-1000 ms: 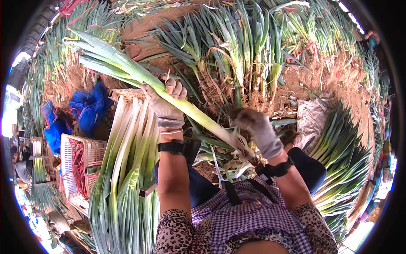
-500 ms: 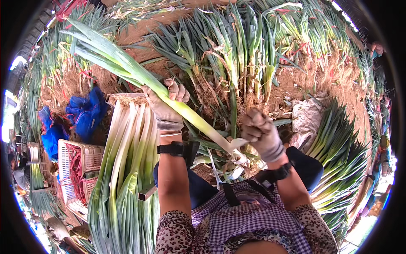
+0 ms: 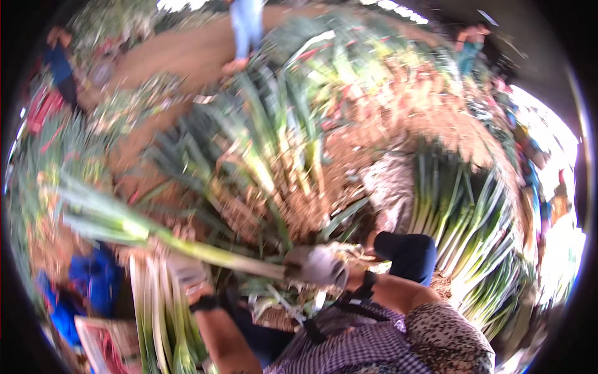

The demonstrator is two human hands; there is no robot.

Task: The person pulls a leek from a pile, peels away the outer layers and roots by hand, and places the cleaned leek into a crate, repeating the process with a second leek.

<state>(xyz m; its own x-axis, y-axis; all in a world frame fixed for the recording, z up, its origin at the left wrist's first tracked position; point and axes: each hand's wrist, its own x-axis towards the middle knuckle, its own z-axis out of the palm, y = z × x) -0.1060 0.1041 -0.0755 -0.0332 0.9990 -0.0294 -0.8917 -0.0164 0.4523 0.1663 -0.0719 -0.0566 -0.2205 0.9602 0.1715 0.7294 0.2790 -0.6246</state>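
Note:
A long leek lies slantwise across my front, its green leaves fanned out to the left and its pale end to the right. Wrapped round its middle is my left hand, in a pale glove and closed. My right hand, gloved too, is closed at the pale root end; motion smears its fingers. Below my left hand, trimmed leeks lie side by side with white ends away from me. Peeled leaf scraps litter the ground under the held leek.
Unpeeled leeks with brown roots stand just ahead. Another leek pile lies at right, beside a pale sack. Blue netting and a crate are at left. A person in jeans stands at the back; others are farther off.
My view has swung to the right and up, bringing people into sight. My right hand has gone from pulling a pale strip beside the leek to its root end. My left hand keeps its hold.

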